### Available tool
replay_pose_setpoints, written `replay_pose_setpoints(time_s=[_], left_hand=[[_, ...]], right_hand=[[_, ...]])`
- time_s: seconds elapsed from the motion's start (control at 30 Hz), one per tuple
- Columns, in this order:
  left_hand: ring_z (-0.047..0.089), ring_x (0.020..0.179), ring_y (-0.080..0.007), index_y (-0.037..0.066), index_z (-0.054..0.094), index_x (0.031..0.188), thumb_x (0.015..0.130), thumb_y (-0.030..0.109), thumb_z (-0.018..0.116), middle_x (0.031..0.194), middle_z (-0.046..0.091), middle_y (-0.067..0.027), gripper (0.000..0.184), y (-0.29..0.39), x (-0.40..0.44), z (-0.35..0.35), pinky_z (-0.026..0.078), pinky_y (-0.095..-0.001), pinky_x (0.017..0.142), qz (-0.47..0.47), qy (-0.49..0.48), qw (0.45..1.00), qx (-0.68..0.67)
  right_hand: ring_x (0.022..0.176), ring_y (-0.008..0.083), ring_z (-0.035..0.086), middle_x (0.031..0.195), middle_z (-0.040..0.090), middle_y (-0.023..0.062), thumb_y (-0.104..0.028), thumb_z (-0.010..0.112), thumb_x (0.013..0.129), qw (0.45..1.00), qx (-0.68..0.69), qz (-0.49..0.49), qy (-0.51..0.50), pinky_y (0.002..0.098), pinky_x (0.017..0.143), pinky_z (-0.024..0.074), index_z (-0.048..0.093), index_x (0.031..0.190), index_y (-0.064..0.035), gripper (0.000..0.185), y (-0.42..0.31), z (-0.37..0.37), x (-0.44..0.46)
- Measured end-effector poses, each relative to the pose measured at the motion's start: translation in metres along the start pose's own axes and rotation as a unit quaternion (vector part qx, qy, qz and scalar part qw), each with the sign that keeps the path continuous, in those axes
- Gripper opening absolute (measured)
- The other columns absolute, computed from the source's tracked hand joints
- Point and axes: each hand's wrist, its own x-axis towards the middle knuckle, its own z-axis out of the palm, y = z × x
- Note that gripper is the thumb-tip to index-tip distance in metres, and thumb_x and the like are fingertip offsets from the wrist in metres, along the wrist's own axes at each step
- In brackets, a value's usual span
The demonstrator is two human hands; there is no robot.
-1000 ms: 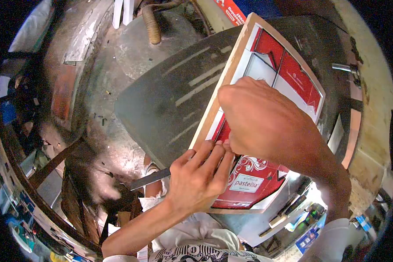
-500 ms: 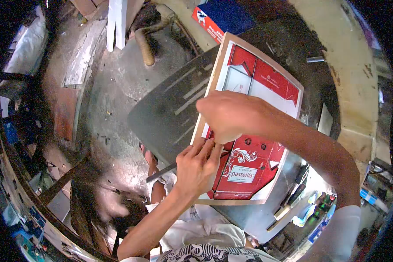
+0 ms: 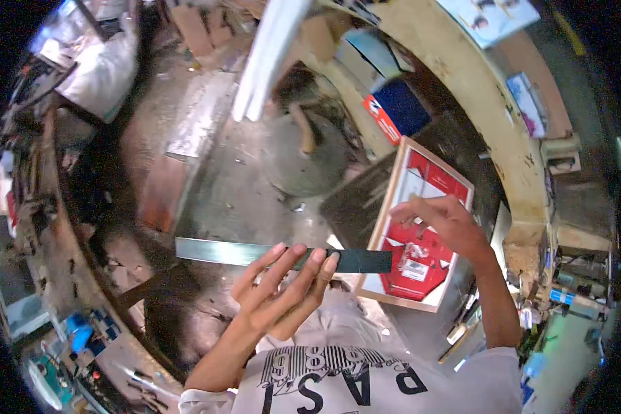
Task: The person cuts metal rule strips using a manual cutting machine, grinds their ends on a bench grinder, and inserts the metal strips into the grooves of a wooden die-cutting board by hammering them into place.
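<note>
My left hand holds a long flat strip, shiny silver at its left end and black toward the right. Several fingers lie across its top side. The strip is almost level, and its right end overlaps the board in view. My right hand is over the board, fingers bent and drawn together; whatever they pinch is too small to make out. The board has a pale wood-coloured rim and carries a red and white printed cardboard sheet with a white label.
A dark flat surface lies under the board. Beyond it are a blue and red box and a curved yellowish bench. White posts rise at the back. Tools and bottles crowd the right side.
My hands have parted; the left has left the board and now has the flat strip in it. My right hand has moved right over the board. The view has shifted and shows more surroundings.
</note>
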Motion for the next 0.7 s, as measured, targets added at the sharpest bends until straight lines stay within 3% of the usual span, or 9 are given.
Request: replay_pose_setpoints(time_s=[0.1, 0.17, 0.33, 0.4, 0.47, 0.53, 0.6, 0.67, 0.7], left_hand=[[0.07, 0.087, -0.0139, 0.018, 0.079, 0.09, 0.073, 0.01, 0.079, 0.095, 0.073, 0.0031, 0.019, -0.036, 0.013, -0.058, 0.056, -0.0345, 0.089, 0.028, 0.092, 0.994, 0.047], [0.07, 0.088, -0.0138, 0.019, 0.079, 0.089, 0.072, 0.01, 0.08, 0.095, 0.074, 0.0034, 0.019, -0.056, 0.021, -0.094, 0.056, -0.0341, 0.089, 0.032, 0.089, 0.992, 0.081], [0.069, 0.089, -0.0134, 0.021, 0.079, 0.089, 0.074, 0.013, 0.079, 0.096, 0.074, 0.0042, 0.016, -0.112, 0.029, -0.152, 0.056, -0.0322, 0.086, 0.003, 0.062, 0.985, 0.163], [0.068, 0.093, -0.0146, 0.021, 0.079, 0.096, 0.077, 0.017, 0.078, 0.1, 0.074, 0.0038, 0.02, -0.137, 0.032, -0.172, 0.053, -0.0354, 0.092, -0.021, 0.043, 0.98, 0.194], [0.067, 0.099, -0.0174, 0.021, 0.078, 0.104, 0.076, 0.023, 0.079, 0.107, 0.073, 0.0026, 0.028, -0.169, 0.049, -0.189, 0.047, -0.0397, 0.098, -0.095, -0.024, 0.966, 0.238], [0.063, 0.105, -0.0245, 0.019, 0.075, 0.112, 0.071, 0.039, 0.082, 0.116, 0.07, -0.0016, 0.046, -0.211, 0.067, -0.206, 0.042, -0.0435, 0.098, -0.177, -0.055, 0.961, 0.203], [0.063, 0.099, -0.0268, 0.016, 0.074, 0.113, 0.071, 0.029, 0.079, 0.109, 0.071, -0.0048, 0.044, -0.264, 0.09, -0.218, 0.043, -0.0429, 0.095, -0.232, -0.089, 0.942, 0.226], [0.063, 0.088, -0.0278, 0.008, 0.073, 0.113, 0.06, 0.014, 0.065, 0.094, 0.07, -0.0096, 0.054, -0.316, 0.111, -0.24, 0.048, -0.041, 0.085, -0.346, -0.178, 0.921, 0.016], [0.064, 0.084, -0.0271, 0.006, 0.073, 0.112, 0.063, 0.011, 0.065, 0.091, 0.07, -0.0115, 0.049, -0.334, 0.121, -0.24, 0.049, -0.0381, 0.08, -0.389, -0.148, 0.909, -0.034]], right_hand=[[0.097, 0.0181, 0.068, 0.101, 0.074, 0.0138, -0.026, 0.067, 0.094, 0.984, 0.067, -0.1, -0.132, 0.0317, 0.088, 0.0518, 0.072, 0.111, -0.0025, 0.029, -0.104, 0.043, -0.005], [0.085, 0.0147, 0.066, 0.091, 0.073, 0.0114, -0.006, 0.069, 0.088, 0.959, -0.037, -0.229, -0.164, 0.0273, 0.075, 0.05, 0.073, 0.105, 0.0019, 0.019, -0.156, 0.067, -0.003], [0.076, 0.0139, 0.063, 0.085, 0.069, 0.011, 0.003, 0.073, 0.081, 0.934, -0.07, -0.288, -0.201, 0.0276, 0.067, 0.0455, 0.074, 0.091, 0.0029, 0.011, -0.237, 0.109, 0.051], [0.073, 0.014, 0.062, 0.078, 0.067, 0.0098, 0.003, 0.073, 0.081, 0.921, -0.103, -0.32, -0.199, 0.0272, 0.066, 0.0444, 0.073, 0.091, 0.0029, 0.01, -0.269, 0.125, 0.082], [0.072, 0.0146, 0.063, 0.074, 0.065, 0.0089, 0.003, 0.072, 0.082, 0.887, -0.12, -0.397, -0.202, 0.0276, 0.064, 0.0446, 0.073, 0.09, 0.0025, 0.008, -0.298, 0.139, 0.128], [0.07, 0.0159, 0.062, 0.074, 0.065, 0.0096, 0.003, 0.071, 0.081, 0.85, -0.173, -0.461, -0.187, 0.0288, 0.063, 0.0454, 0.072, 0.088, 0.002, 0.007, -0.34, 0.148, 0.174], [0.068, 0.0185, 0.062, 0.074, 0.065, 0.0105, 0.002, 0.071, 0.081, 0.842, -0.153, -0.477, -0.198, 0.031, 0.062, 0.0465, 0.071, 0.087, 0.0022, 0.006, -0.376, 0.154, 0.219], [0.068, 0.0203, 0.062, 0.075, 0.066, 0.0118, 0.001, 0.072, 0.081, 0.793, -0.185, -0.541, -0.21, 0.0322, 0.063, 0.0473, 0.071, 0.088, 0.0023, 0.007, -0.422, 0.153, 0.266], [0.068, 0.0215, 0.062, 0.077, 0.067, 0.012, 0.0, 0.072, 0.081, 0.79, -0.172, -0.545, -0.222, 0.0332, 0.064, 0.0478, 0.071, 0.089, 0.0024, 0.008, -0.443, 0.158, 0.289]])
